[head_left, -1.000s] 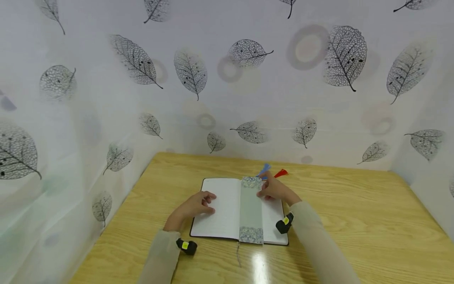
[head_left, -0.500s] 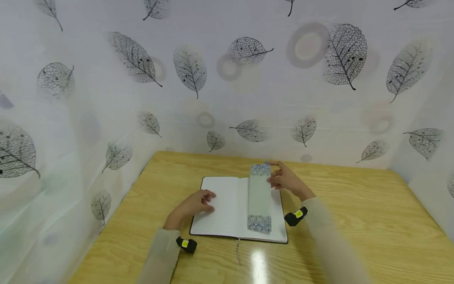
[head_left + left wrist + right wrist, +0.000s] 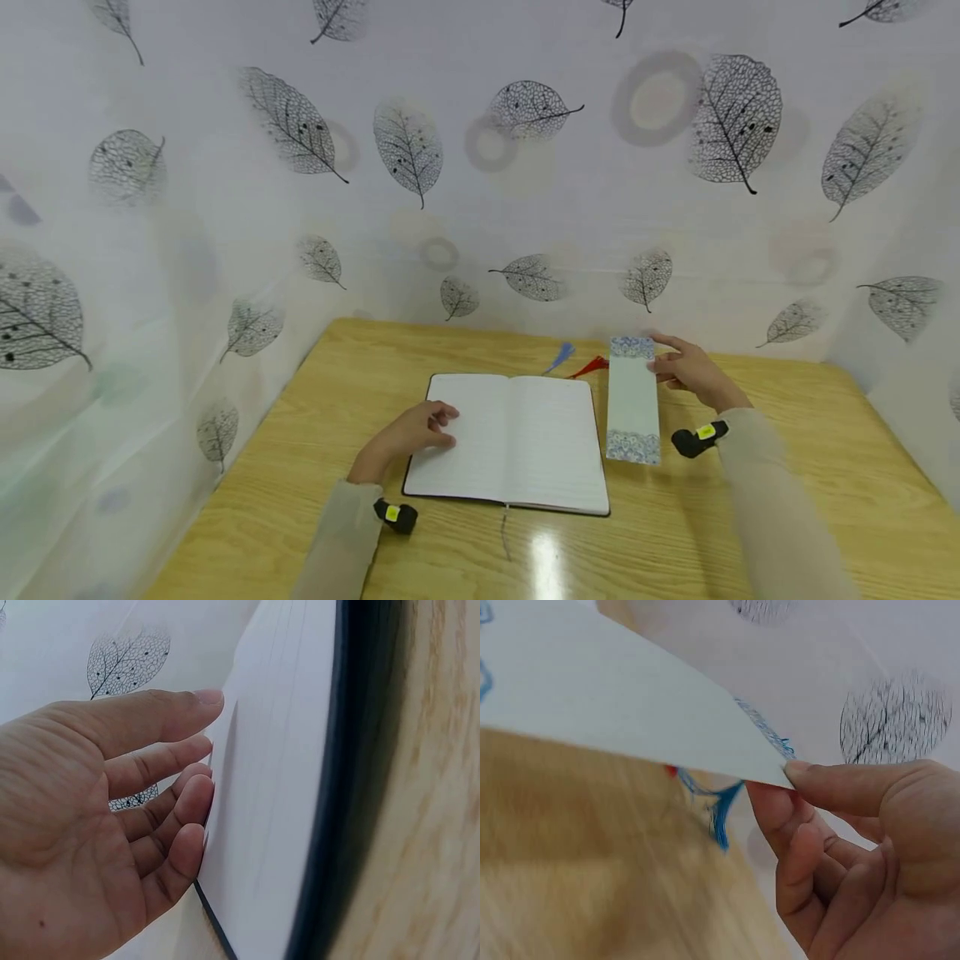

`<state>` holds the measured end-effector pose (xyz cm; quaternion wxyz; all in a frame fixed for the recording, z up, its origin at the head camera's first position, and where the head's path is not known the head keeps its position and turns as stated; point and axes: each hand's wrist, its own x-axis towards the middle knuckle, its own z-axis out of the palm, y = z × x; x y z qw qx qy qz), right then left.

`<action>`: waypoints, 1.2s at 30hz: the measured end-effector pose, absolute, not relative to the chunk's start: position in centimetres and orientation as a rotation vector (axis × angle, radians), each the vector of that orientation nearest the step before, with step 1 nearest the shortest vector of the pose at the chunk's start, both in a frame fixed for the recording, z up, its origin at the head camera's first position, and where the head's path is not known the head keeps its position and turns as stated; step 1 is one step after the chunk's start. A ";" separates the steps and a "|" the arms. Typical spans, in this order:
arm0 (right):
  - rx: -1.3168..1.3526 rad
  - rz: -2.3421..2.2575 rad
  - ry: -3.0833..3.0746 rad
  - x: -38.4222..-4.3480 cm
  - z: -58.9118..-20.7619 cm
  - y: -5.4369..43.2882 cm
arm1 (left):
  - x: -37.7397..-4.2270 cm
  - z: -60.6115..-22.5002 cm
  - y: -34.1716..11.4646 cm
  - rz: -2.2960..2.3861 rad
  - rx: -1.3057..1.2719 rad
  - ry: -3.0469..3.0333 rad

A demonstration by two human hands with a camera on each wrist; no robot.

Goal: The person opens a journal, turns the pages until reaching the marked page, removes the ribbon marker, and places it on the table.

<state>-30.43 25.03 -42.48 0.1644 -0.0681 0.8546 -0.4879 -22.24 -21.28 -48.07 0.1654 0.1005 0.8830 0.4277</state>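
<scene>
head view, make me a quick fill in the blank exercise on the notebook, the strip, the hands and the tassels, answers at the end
The notebook is ____ rather than closed.
The hand pinching the patterned strip is the person's ____.
The other hand touches the notebook's ____ page.
One tassel is blue and the other tassel is ____.

Missing words: open; right; left; red

the head view looks ahead and down; wrist views look from close; head and left share the book (image 3: 498,442).
</scene>
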 end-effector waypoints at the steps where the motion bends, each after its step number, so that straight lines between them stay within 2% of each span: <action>1: -0.193 -1.384 2.422 -30.2 -42.9 25.7 | -22.3 -48.1 -21.3 1.218 0.288 2.515; 7: -0.197 -1.367 2.338 -29.0 -45.6 28.0 | -22.3 -48.1 -21.3 1.223 0.300 2.507; 17: -0.238 -1.277 2.399 -28.4 -47.7 28.4 | -22.6 -48.4 -21.4 1.225 0.325 2.498; 26: -0.337 -1.166 2.527 -28.1 -48.1 27.5 | -22.7 -48.4 -21.5 1.225 0.331 2.500; 36: -0.311 -1.211 2.535 -28.3 -47.0 25.9 | -22.4 -48.2 -21.3 1.221 0.310 2.511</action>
